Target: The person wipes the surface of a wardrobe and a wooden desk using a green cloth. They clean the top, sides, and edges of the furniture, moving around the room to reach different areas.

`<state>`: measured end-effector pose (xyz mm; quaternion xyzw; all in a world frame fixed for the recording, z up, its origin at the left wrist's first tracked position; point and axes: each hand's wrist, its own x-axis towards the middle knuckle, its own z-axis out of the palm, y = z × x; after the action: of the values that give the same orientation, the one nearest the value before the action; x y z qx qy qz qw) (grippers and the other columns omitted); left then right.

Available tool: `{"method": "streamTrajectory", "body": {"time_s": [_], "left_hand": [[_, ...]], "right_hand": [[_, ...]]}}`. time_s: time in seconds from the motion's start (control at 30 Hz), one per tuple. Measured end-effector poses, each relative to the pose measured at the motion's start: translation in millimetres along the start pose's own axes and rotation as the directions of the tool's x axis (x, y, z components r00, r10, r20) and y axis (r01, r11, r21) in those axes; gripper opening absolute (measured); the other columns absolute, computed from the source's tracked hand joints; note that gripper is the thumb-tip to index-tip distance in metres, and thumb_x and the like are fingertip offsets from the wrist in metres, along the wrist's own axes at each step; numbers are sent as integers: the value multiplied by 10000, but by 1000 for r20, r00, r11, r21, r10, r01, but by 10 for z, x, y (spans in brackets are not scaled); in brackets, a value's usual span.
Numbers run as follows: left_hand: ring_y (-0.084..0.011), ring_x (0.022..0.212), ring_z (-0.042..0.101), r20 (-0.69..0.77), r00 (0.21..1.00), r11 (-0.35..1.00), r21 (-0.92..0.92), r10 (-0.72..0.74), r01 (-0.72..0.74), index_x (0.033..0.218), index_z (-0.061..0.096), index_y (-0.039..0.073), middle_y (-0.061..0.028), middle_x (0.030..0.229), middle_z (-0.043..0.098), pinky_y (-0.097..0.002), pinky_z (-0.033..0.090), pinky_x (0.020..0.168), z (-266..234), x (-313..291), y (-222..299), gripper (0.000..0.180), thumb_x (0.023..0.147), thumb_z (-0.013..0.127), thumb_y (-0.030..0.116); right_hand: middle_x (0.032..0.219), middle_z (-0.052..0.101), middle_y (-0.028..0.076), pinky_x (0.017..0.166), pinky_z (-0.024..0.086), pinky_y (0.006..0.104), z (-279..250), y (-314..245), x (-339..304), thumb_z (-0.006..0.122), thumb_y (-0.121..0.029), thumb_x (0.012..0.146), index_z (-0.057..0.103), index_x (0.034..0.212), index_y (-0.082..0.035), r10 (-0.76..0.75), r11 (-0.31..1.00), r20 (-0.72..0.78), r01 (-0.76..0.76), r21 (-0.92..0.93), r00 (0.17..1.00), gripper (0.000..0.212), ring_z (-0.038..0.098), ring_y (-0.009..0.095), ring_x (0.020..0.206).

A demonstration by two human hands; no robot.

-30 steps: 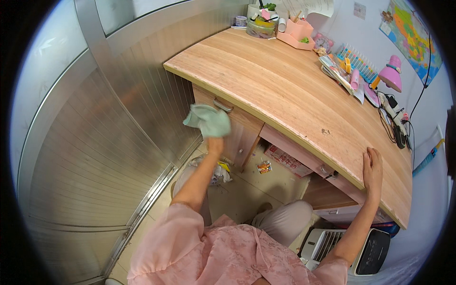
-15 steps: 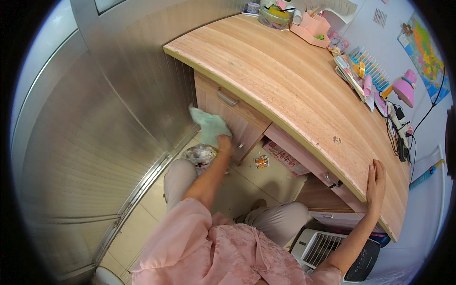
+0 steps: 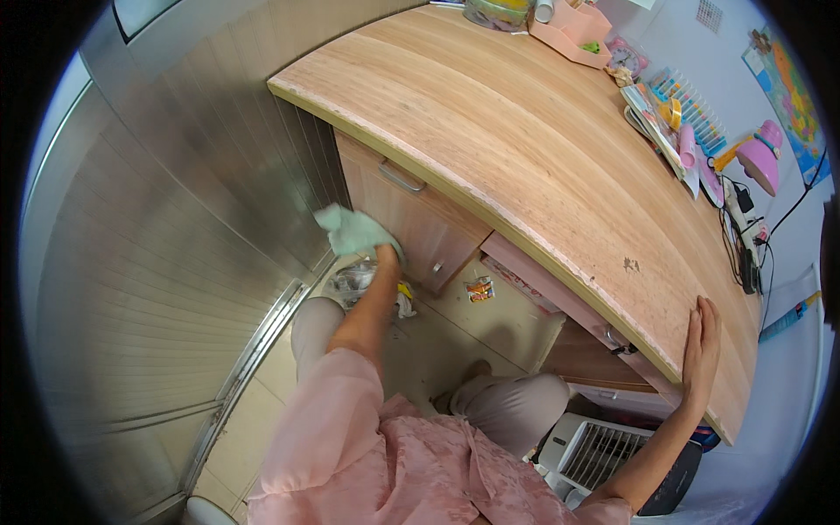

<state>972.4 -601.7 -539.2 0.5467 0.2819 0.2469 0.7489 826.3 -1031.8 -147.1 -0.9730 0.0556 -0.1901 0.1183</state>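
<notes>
A pale green cloth (image 3: pixel 353 231) is in my left hand (image 3: pixel 387 255), low by the front of the wooden cabinet (image 3: pixel 411 223) under the desk. The cloth hides most of my fingers, and one end of it sticks out toward the metal wall. On the right, my right hand (image 3: pixel 701 346) lies flat on the desktop (image 3: pixel 525 140) close to its front edge, fingers stretched out and holding nothing. Just below the cloth, a plastic bag of rubbish (image 3: pixel 353 280) sits on the floor, partly covered by my left forearm.
A small orange wrapper (image 3: pixel 479 290) lies on the tiled floor. A ribbed metal wall (image 3: pixel 192 192) borders the left side. Beside my right arm stands a white appliance with a grille (image 3: pixel 604 455). Along the desk's back are a pink organizer (image 3: pixel 573 35), a pink lamp (image 3: pixel 759 162) and papers.
My left hand and the cloth have shifted left and slightly down relative to the picture. The view has tilted a little. My right hand stays resting on the desktop.
</notes>
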Motion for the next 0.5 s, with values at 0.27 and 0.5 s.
{"method": "streamTrajectory", "body": {"time_s": [0.27, 0.5], "left_hand": [[-272, 1329, 321, 51, 894, 766, -495, -445, 410, 1469, 266, 132, -58, 1494, 311, -416, 245, 1103, 204, -605, -2, 746, 913, 407, 607], [-434, 1325, 264, 348, 874, 849, 288, 338, -443, 1445, 249, 35, -210, 1466, 269, -517, 220, 1095, 203, -986, 685, 667, 865, 472, 274]], "right_hand": [[1339, 472, 190, 1046, 338, 368, -10, 46, -46, 450, -270, 994, 551, 1236, 8, 20, 1000, 7, -20, 19, 1000, 383, 445, 333, 1253], [1309, 497, 200, 1033, 356, 372, -18, -39, -19, 464, -253, 985, 560, 1220, 17, -22, 1000, -18, 22, 22, 1000, 370, 470, 340, 1226]]}}
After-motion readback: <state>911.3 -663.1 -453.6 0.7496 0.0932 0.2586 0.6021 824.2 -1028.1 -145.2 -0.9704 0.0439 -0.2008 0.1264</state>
